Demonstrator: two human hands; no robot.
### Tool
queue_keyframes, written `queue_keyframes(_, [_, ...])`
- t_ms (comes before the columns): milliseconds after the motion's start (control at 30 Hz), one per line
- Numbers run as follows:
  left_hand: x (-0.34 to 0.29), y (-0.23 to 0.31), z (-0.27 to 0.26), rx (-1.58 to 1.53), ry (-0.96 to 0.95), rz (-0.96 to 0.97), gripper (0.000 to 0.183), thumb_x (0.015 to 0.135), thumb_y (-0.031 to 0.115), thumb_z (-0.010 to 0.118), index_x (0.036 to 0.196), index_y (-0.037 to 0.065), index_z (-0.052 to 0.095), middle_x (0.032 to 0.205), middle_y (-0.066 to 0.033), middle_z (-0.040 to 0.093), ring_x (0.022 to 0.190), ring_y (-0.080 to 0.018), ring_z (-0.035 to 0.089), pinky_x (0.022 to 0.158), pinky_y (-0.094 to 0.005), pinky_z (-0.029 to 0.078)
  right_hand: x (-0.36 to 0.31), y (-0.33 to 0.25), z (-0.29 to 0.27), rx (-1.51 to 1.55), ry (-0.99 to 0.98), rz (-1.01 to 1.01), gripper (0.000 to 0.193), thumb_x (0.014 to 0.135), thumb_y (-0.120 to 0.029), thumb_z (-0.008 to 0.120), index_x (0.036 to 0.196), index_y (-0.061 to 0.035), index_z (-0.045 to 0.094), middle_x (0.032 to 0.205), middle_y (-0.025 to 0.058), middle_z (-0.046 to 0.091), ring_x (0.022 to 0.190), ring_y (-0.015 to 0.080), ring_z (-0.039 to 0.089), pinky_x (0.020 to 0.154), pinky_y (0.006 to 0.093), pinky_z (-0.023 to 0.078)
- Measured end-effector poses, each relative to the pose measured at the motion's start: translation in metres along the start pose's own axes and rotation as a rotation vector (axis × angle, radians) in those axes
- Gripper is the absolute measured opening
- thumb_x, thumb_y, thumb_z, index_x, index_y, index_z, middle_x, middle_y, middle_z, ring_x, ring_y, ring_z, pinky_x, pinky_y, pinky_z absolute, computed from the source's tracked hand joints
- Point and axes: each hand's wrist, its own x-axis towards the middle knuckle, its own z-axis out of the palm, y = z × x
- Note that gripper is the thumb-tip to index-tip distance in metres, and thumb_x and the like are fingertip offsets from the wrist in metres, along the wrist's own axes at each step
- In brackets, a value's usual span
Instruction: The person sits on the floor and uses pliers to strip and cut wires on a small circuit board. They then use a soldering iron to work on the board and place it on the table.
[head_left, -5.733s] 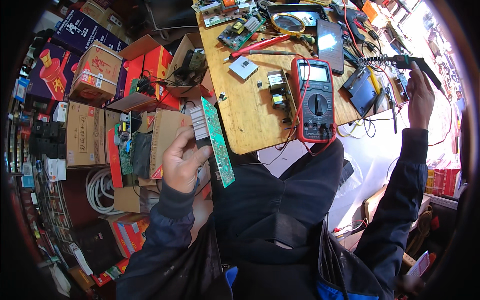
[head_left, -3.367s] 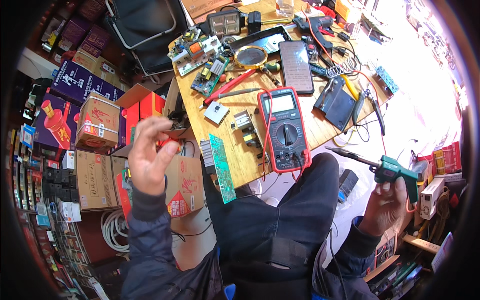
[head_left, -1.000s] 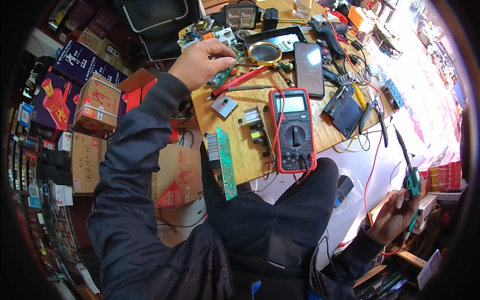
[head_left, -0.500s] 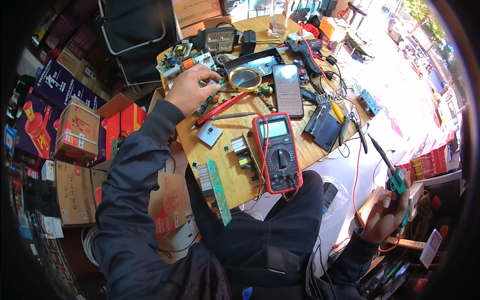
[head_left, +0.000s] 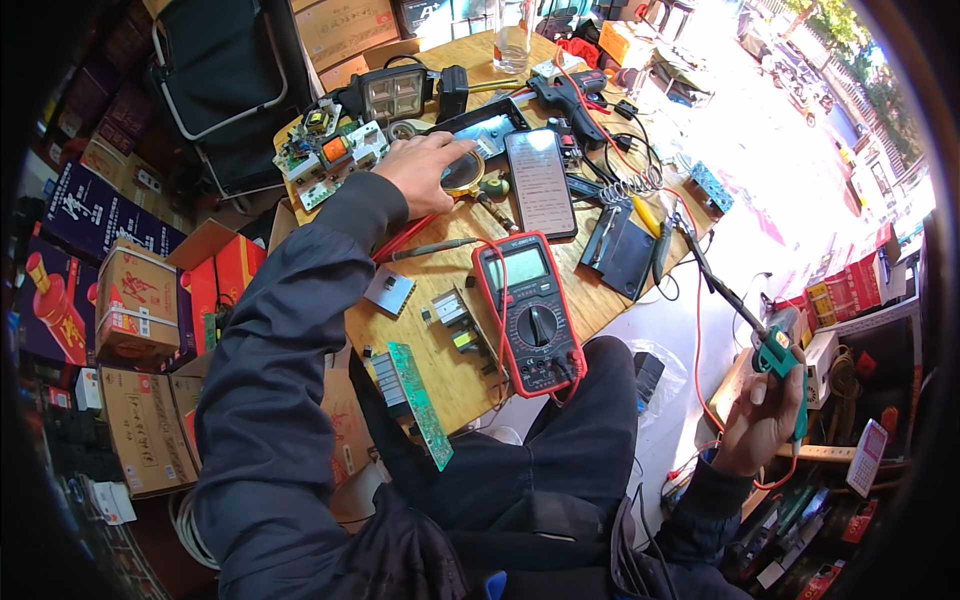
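My left hand (head_left: pixel 425 172) reaches over the wooden table with fingers stretched and apart, beside the gold-rimmed magnifying glass (head_left: pixel 478 178), partly covering it. Whether the fingertips touch its rim cannot be told. Out to the right, off the table, my right hand (head_left: pixel 757 425) is wrapped round a soldering iron (head_left: pixel 775 352) with a green handle, its long dark barrel pointing up and left. A red multimeter (head_left: pixel 535 312) lies near the table's front edge. Left of it sit a green circuit board (head_left: pixel 420 405) with a heatsink and a small silver heatsink block (head_left: pixel 389 288).
A phone (head_left: pixel 543 185) lies mid-table. Circuit boards (head_left: pixel 330 150), a work light (head_left: pixel 395 95), a glue gun (head_left: pixel 568 105) and a glass (head_left: pixel 512 45) crowd the far side. Yellow-handled pliers (head_left: pixel 655 235) lie right. Cardboard boxes (head_left: pixel 145 300) stack at left; a red cable (head_left: pixel 697 350) hangs at right.
My left hand has moved right, from a small circuit board to the magnifying glass, its fingers now more stretched. My right hand has risen slightly with the soldering iron. The view has shifted.
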Motion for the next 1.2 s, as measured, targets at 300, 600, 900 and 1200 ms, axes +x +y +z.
queue_keyframes(300, [-0.009, -0.012, -0.049, -0.202, 0.304, 0.012, 0.088, 0.070, 0.028, 0.090, 0.148, 0.012, 0.052, 0.139, -0.0163, 0.053, 0.132, -0.0335, 0.052, 0.115, -0.0393, 0.041, 0.002, 0.005, -0.012, -0.007, 0.061, -0.005, 0.036, 0.109, -0.024, 0.053, 0.136, 0.0009, 0.054, 0.101, 0.0092, 0.069, 0.060, 0.0058, 0.047, 0.055, 0.0205, 0.039])
queue_keyframes(600, [-0.048, -0.069, -0.088, -0.462, 0.585, -0.363, 0.093, 0.071, 0.050, 0.093, 0.135, -0.008, 0.060, 0.124, -0.0198, 0.066, 0.110, -0.0233, 0.067, 0.097, -0.0340, 0.053, 0.004, 0.011, -0.016, 0.002, 0.030, 0.046, 0.039, 0.110, -0.028, 0.053, 0.137, 0.0002, 0.055, 0.105, 0.0120, 0.070, 0.058, 0.0065, 0.048, 0.051, 0.0197, 0.037])
queue_keyframes(900, [-0.083, -0.121, -0.070, -0.599, 0.681, -0.716, 0.089, 0.074, 0.061, 0.085, 0.121, -0.012, 0.068, 0.113, -0.0191, 0.073, 0.103, -0.0242, 0.068, 0.092, -0.0351, 0.052, 0.000, 0.015, -0.006, -0.094, 0.105, 0.037, 0.044, 0.111, -0.030, 0.053, 0.141, 0.0012, 0.050, 0.100, 0.0099, 0.068, 0.058, 0.0043, 0.047, 0.045, 0.0188, 0.033])
queue_keyframes(1200, [-0.122, -0.077, -0.071, -1.010, 0.618, -0.501, 0.057, 0.088, 0.059, 0.075, 0.118, 0.010, 0.074, 0.102, 0.0033, 0.066, 0.089, -0.0082, 0.056, 0.079, -0.0289, 0.043, 0.004, 0.012, -0.023, -0.092, 0.098, 0.090, 0.041, 0.112, -0.029, 0.049, 0.139, 0.0026, 0.051, 0.091, 0.0074, 0.061, 0.059, 0.0047, 0.045, 0.049, 0.0180, 0.032])
